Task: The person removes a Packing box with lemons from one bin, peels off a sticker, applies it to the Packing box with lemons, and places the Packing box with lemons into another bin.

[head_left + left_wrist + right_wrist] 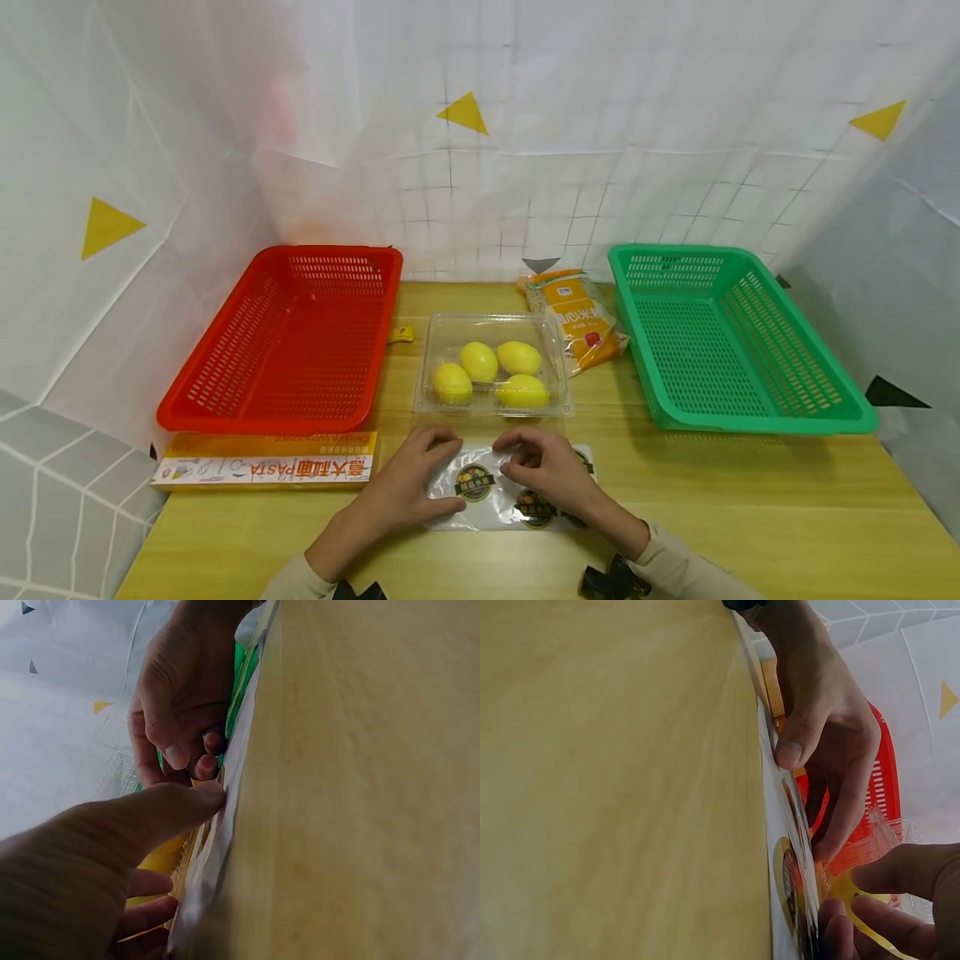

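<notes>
A thin clear-and-white sheet (495, 518) with round dark fruit-label stickers (474, 482) lies flat on the wooden table. My left hand (401, 479) is at its left side, fingers loosely bent and the thumb resting on the sheet. My right hand (553, 468) hovers over its right half with loosely curled fingers; in the right wrist view a gap shows between thumb and fingers, with nothing visible held. Just beyond the hands stands a clear plastic clamshell box (558, 398), its lid down over several yellow lemons (478, 362).
A red basket (270, 423) stands on the left, with a pasta box (262, 471) before it and a small yellow object (401, 334) beside it. To the right is a green basket (757, 423). An orange-and-clear food bag (581, 321) leans between it and the clamshell.
</notes>
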A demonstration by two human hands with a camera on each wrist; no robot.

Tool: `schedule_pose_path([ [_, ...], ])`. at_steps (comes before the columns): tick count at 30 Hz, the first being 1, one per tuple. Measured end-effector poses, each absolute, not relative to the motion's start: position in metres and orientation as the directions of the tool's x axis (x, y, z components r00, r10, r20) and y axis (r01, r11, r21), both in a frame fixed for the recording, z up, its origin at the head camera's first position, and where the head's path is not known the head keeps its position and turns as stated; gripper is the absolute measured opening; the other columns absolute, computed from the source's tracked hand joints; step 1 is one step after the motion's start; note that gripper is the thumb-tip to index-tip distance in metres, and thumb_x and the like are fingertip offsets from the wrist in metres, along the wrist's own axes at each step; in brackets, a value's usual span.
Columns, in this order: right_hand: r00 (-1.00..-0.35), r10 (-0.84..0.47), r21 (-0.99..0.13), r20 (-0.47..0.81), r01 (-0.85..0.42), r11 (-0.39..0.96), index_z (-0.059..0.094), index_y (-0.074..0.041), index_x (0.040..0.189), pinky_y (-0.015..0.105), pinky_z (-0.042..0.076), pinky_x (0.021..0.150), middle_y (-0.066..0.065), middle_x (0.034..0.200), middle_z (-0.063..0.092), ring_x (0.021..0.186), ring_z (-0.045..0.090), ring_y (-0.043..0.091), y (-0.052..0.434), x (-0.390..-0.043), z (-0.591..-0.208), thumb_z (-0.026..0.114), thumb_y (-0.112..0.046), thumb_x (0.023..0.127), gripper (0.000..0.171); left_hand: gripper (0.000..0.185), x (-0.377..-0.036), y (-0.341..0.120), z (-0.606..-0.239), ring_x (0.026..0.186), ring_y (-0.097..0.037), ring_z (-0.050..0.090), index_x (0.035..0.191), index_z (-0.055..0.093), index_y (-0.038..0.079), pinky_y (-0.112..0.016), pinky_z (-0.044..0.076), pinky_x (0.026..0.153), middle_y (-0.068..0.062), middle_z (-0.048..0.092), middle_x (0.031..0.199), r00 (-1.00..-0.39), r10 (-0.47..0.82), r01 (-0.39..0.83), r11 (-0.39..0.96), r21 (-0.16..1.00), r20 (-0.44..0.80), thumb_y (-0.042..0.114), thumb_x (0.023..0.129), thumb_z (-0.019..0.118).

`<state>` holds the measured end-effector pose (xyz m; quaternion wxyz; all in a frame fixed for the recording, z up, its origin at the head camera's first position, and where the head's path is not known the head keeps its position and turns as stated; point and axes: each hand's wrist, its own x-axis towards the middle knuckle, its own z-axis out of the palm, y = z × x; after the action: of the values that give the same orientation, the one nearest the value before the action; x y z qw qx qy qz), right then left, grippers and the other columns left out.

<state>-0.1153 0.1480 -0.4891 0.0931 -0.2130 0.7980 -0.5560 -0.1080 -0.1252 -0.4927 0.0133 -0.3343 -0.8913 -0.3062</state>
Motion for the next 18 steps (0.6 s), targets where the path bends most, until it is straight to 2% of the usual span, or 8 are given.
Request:
schedule_pose_path([
  [8,-0.893,-0.436,-0.922,0.112,-0.257,0.289,0.070,0.001,0.121,0.029,0.056,0.062,0.002,0.084,0.069,0.070,0.066,0.016,0.148,-0.114,-0.492,0.075,0.003,0.088,0.033,0.071,-0.109,-0.125,-0.493,0.123,-0.021,0.048,0.132,0.070,0.005,-0.044,0.047,0.102,-0.001,0.055,0.128,-0.787,0.569,0.601,0.622,0.502,0.237,0.041,0.076,0.094],
  [12,-0.871,-0.459,-0.891,0.176,-0.339,0.301,0.067,0.000,0.125,0.028,0.056,0.060,0.002,0.082,0.067,0.068,0.063,0.012,0.147,-0.114,-0.495,0.079,0.004,0.086,0.041,0.066,-0.110,-0.125,-0.495,0.119,-0.020,0.049,0.128,0.073,0.007,-0.043,0.047,0.099,0.001,0.055,0.124,-0.783,0.571,0.609,0.622,0.492,0.248,0.042,0.076,0.094],
  [14,-0.844,-0.484,-0.859,0.230,-0.410,0.307,0.067,-0.001,0.125,0.027,0.055,0.058,0.004,0.089,0.068,0.068,0.061,0.010,0.146,-0.114,-0.497,0.081,0.003,0.084,0.044,0.064,-0.110,-0.125,-0.495,0.118,-0.019,0.049,0.126,0.074,0.008,-0.042,0.047,0.099,0.002,0.055,0.123,-0.781,0.570,0.613,0.621,0.488,0.256,0.041,0.076,0.094],
  [18,-0.791,-0.529,-0.771,0.308,-0.533,0.348,0.066,-0.003,0.127,0.024,0.052,0.059,0.006,0.115,0.069,0.071,0.058,0.008,0.143,-0.114,-0.502,0.086,-0.004,0.083,0.048,0.061,-0.110,-0.124,-0.497,0.117,-0.019,0.050,0.124,0.075,0.009,-0.042,0.048,0.097,0.002,0.055,0.122,-0.784,0.562,0.611,0.621,0.491,0.265,0.041,0.076,0.094],
])
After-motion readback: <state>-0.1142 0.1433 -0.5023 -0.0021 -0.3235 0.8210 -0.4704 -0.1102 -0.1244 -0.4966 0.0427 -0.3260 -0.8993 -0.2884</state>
